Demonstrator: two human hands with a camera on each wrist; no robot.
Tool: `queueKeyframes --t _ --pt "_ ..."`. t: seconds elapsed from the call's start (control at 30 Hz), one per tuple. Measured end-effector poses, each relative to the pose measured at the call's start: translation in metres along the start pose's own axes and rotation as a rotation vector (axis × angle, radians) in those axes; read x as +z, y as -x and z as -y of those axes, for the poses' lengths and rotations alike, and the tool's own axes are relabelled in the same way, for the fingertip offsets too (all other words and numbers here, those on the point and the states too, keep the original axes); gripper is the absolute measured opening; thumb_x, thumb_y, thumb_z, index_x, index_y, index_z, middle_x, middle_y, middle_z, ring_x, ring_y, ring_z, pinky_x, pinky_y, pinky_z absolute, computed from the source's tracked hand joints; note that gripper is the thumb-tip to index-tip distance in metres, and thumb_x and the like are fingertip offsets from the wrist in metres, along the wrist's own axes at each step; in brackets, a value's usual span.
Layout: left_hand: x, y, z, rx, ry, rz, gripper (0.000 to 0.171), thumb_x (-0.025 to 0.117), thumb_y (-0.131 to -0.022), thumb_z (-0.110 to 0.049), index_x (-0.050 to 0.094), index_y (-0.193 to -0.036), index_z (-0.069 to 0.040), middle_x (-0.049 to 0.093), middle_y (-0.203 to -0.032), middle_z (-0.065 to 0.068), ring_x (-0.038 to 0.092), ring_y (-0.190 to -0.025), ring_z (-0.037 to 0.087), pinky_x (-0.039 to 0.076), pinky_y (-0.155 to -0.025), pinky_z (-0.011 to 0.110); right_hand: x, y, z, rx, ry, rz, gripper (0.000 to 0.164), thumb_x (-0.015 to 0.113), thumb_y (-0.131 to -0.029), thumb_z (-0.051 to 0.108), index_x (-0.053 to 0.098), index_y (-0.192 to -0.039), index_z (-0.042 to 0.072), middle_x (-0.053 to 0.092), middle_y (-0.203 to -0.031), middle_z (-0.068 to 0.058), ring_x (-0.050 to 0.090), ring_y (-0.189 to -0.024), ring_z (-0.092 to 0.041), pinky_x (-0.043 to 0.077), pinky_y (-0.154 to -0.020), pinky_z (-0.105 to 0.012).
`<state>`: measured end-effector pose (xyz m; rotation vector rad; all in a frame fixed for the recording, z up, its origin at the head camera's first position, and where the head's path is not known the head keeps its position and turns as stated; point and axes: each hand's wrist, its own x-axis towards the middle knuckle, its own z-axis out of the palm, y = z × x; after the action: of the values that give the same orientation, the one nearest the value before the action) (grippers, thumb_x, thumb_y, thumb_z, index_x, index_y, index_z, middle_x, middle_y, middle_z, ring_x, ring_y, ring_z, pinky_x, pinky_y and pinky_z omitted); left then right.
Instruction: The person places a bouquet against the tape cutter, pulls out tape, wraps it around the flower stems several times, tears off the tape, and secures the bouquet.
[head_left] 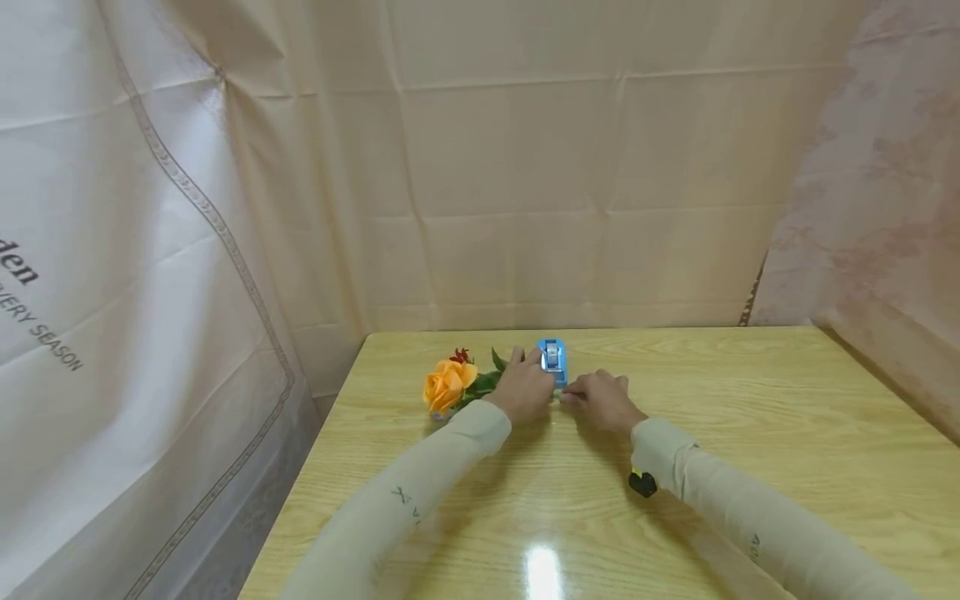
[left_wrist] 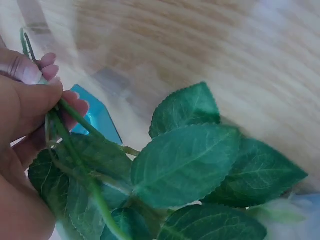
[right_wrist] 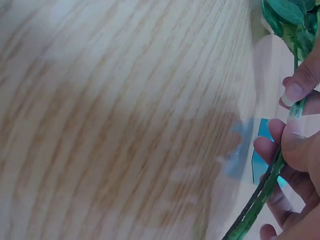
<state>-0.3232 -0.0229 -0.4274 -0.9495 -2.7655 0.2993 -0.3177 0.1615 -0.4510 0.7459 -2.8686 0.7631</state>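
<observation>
My left hand (head_left: 528,385) pinches the green flower stems (left_wrist: 75,150) just below the leaves (left_wrist: 185,165). Close beside it, my right hand (head_left: 602,400) holds the same stems (right_wrist: 267,187) between thumb and fingers, nearer their lower ends. A pale, shiny band (right_wrist: 296,109) shows on the stems between the two thumbs. To the left of my left hand lie an orange rose (head_left: 448,384) and a small red flower (head_left: 460,356). Just beyond my fingers stands a blue tape dispenser (head_left: 553,360) with its roll facing up; the left fingers overlap its edge in the head view.
The light wood table (head_left: 750,400) extends to both sides and toward me. A beige cloth (head_left: 525,208) hangs along its back edge, with more cloth at the left and right. A small black and yellow object (head_left: 642,482) shows beneath my right cuff.
</observation>
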Motion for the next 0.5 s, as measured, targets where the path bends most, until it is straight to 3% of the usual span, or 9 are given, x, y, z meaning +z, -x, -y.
queueKeyframes --t 0.17,0.37,0.5 --pt "-0.002 -0.005 0.004 0.012 0.063 0.052 0.013 0.073 -0.096 -0.028 0.076 -0.084 -0.025 0.067 -0.078 -0.013 0.042 -0.095 0.017 0.027 -0.086 0.041 0.002 0.0 -0.001 -0.009 -0.007 -0.062 0.011 0.076 -0.094 0.018 0.082 -0.099 0.01 0.077 -0.09 -0.002 0.06 -0.088 -0.025 0.032 -0.085 -0.059" --pt "-0.006 -0.013 0.01 -0.024 0.124 0.12 0.014 0.069 -0.099 -0.033 0.081 -0.101 -0.028 0.074 -0.098 -0.015 0.046 -0.108 0.019 0.031 -0.102 0.048 0.003 0.001 -0.001 -0.016 0.014 -0.119 0.013 0.079 -0.091 0.016 0.081 -0.101 0.008 0.077 -0.092 -0.004 0.056 -0.084 -0.023 0.031 -0.083 -0.055" --pt "-0.004 -0.016 0.012 -0.056 0.17 0.169 0.017 0.066 -0.101 -0.037 0.08 -0.1 -0.027 0.072 -0.094 -0.016 0.045 -0.1 0.018 0.03 -0.092 0.043 0.004 0.002 -0.003 -0.021 0.036 -0.128 0.014 0.079 -0.09 0.017 0.081 -0.102 0.01 0.077 -0.093 -0.003 0.054 -0.082 -0.02 0.031 -0.081 -0.051"
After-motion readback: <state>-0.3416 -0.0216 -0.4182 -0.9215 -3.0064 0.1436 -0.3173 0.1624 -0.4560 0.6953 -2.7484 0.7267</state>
